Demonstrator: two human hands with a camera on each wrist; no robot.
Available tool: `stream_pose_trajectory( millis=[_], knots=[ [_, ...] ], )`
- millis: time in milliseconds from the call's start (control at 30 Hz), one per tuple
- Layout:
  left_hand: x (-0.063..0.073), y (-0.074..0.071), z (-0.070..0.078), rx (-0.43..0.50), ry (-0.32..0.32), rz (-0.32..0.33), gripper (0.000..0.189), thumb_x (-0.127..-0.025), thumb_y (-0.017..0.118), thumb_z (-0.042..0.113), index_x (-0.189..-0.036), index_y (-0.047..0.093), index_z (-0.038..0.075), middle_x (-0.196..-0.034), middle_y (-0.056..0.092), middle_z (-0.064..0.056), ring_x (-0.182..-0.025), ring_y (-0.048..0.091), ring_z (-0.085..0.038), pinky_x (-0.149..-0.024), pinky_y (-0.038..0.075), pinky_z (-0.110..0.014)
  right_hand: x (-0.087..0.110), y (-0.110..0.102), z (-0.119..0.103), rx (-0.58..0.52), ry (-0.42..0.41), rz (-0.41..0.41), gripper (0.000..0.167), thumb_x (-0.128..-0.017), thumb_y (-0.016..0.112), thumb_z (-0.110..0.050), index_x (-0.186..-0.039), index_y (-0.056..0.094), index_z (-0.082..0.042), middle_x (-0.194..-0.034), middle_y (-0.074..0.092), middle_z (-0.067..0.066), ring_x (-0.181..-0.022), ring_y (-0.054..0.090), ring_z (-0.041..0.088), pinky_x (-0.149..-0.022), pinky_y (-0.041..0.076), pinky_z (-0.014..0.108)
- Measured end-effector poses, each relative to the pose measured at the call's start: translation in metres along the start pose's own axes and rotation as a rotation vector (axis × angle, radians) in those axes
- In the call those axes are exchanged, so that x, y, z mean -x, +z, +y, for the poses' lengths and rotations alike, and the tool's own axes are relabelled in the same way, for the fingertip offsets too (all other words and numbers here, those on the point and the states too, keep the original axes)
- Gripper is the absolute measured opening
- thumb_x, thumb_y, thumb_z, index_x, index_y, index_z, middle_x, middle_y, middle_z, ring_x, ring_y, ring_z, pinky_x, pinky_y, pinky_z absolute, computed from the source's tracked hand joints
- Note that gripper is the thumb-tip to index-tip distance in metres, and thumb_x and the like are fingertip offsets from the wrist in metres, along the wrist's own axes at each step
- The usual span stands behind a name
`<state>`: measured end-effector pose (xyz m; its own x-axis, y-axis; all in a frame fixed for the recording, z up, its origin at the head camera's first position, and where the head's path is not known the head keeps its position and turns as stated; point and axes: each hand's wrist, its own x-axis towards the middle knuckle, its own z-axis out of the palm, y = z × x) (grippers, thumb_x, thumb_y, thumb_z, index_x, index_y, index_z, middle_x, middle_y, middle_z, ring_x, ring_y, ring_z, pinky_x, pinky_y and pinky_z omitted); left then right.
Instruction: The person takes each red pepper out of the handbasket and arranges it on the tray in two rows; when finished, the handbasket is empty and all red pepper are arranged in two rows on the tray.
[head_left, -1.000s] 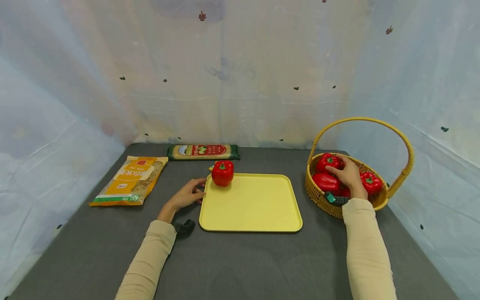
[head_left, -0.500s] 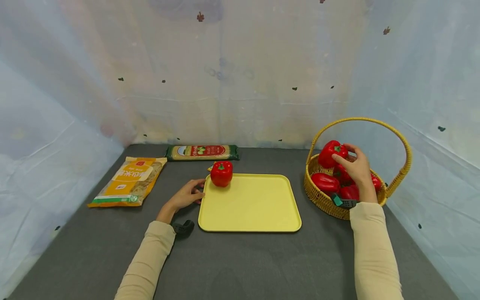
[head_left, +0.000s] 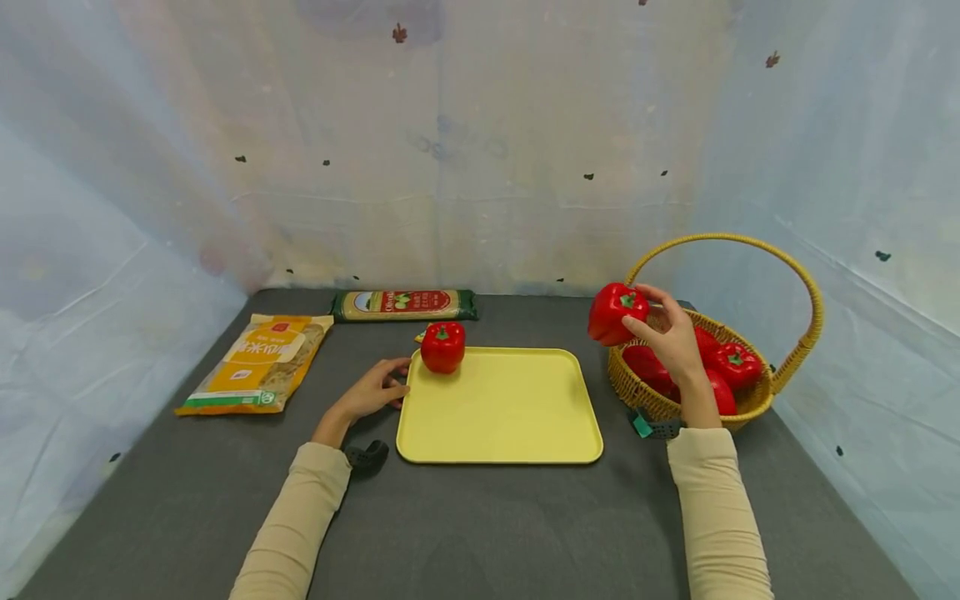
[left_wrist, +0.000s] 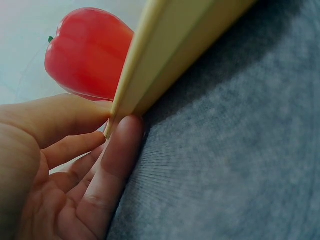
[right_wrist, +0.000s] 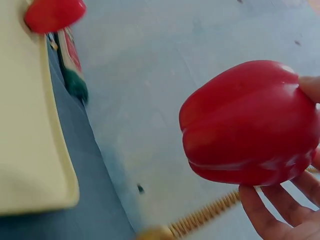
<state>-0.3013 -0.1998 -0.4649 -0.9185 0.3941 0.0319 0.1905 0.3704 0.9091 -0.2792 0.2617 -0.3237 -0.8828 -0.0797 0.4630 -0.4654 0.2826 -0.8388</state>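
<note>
My right hand [head_left: 670,337] grips a red bell pepper [head_left: 617,315] between thumb and fingers, raised by the left rim of the wicker basket [head_left: 647,406]. In the right wrist view the held pepper [right_wrist: 250,122] fills much of the right side. At the left edge of the yellow tray [head_left: 502,417], my left hand [head_left: 371,390] pinches the rim. The left wrist view shows fingers [left_wrist: 75,117] on both sides of the tray's rim [left_wrist: 132,75]. Another red bell pepper [head_left: 443,347] stands on the tray's far left corner.
Several red bell peppers [head_left: 736,365] lie in the basket, under its tall arched handle [head_left: 806,287]. A yellow food bag [head_left: 258,364] lies at the left. Behind the tray is a green-ended packet [head_left: 405,304], with a small yellow item [head_left: 421,337] partly hidden behind the tray's pepper.
My right hand has lifted a bell pepper out of the basket and moved it left past the basket's rim. My left hand stays at the tray's edge.
</note>
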Motion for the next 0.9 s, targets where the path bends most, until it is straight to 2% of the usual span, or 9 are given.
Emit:
stream_pose_trajectory(
  millis=[133,267,367,433,533,667,800,900],
  knots=[
    [0.000,0.000,0.001,0.005,0.028,-0.004,0.057,-0.093,0.056,0.008,-0.142,0.029,-0.004,-0.125,0.035,-0.025,-0.085,0.058,-0.021,-0.067,0.055,-0.030,-0.001,0.021,-0.003,-0.029,-0.024,-0.042,0.055,-0.087,0.062,-0.003,-0.136,0.040,0.004,-0.132,0.043,0.020,-0.103,0.051,0.012,-0.076,0.050,0.014],
    [0.005,0.000,0.018,0.017,0.029,-0.016,0.056,-0.093,0.054,0.003,-0.141,0.028,-0.009,-0.125,0.034,-0.029,-0.087,0.057,-0.027,-0.068,0.055,-0.035,-0.005,0.042,-0.001,-0.071,-0.035,-0.093,0.055,-0.086,0.062,0.001,-0.136,0.039,0.007,-0.135,0.040,0.022,-0.109,0.047,0.019,-0.081,0.048,0.014],
    [0.005,0.000,0.017,0.014,0.019,-0.014,0.056,-0.093,0.055,0.003,-0.142,0.029,-0.007,-0.125,0.034,-0.028,-0.087,0.057,-0.027,-0.069,0.055,-0.034,-0.010,0.057,0.011,-0.084,-0.030,-0.120,0.056,-0.086,0.064,-0.002,-0.137,0.040,0.003,-0.136,0.041,0.019,-0.113,0.046,0.023,-0.085,0.048,0.018],
    [0.003,-0.001,0.011,0.002,0.042,-0.016,0.056,-0.093,0.055,0.004,-0.141,0.029,-0.008,-0.124,0.034,-0.028,-0.085,0.057,-0.024,-0.067,0.055,-0.032,-0.013,0.067,0.022,-0.075,-0.023,-0.133,0.058,-0.086,0.065,-0.006,-0.138,0.041,-0.001,-0.135,0.043,0.017,-0.113,0.046,0.023,-0.088,0.047,0.021],
    [0.002,-0.001,0.008,0.007,0.052,-0.016,0.056,-0.093,0.054,0.002,-0.141,0.028,-0.009,-0.124,0.034,-0.029,-0.085,0.057,-0.026,-0.066,0.055,-0.033,-0.015,0.081,0.030,-0.096,-0.001,-0.155,0.059,-0.085,0.066,-0.006,-0.138,0.041,-0.003,-0.133,0.045,0.017,-0.114,0.047,0.026,-0.094,0.047,0.033],
    [0.004,0.001,0.010,0.008,0.034,-0.013,0.056,-0.093,0.054,0.001,-0.141,0.027,-0.009,-0.125,0.033,-0.030,-0.087,0.056,-0.029,-0.067,0.055,-0.033,-0.011,0.099,0.019,-0.087,0.050,-0.185,0.059,-0.085,0.066,-0.005,-0.138,0.041,0.000,-0.132,0.045,0.021,-0.117,0.046,0.035,-0.097,0.043,0.048],
    [0.003,0.001,0.004,-0.011,0.025,-0.005,0.057,-0.094,0.055,0.006,-0.142,0.029,-0.005,-0.125,0.035,-0.026,-0.087,0.056,-0.025,-0.068,0.055,-0.032,-0.010,0.116,0.024,-0.062,0.082,-0.192,0.060,-0.085,0.067,-0.008,-0.137,0.041,0.001,-0.132,0.046,0.021,-0.117,0.046,0.035,-0.097,0.043,0.048],
    [0.002,0.000,0.000,-0.008,0.036,-0.002,0.056,-0.093,0.055,0.008,-0.142,0.030,-0.004,-0.123,0.036,-0.024,-0.086,0.056,-0.023,-0.068,0.055,-0.032,-0.012,0.126,0.041,-0.077,0.097,-0.194,0.061,-0.084,0.069,-0.011,-0.137,0.042,0.000,-0.134,0.046,0.019,-0.117,0.045,0.035,-0.098,0.042,0.049]
  ],
)
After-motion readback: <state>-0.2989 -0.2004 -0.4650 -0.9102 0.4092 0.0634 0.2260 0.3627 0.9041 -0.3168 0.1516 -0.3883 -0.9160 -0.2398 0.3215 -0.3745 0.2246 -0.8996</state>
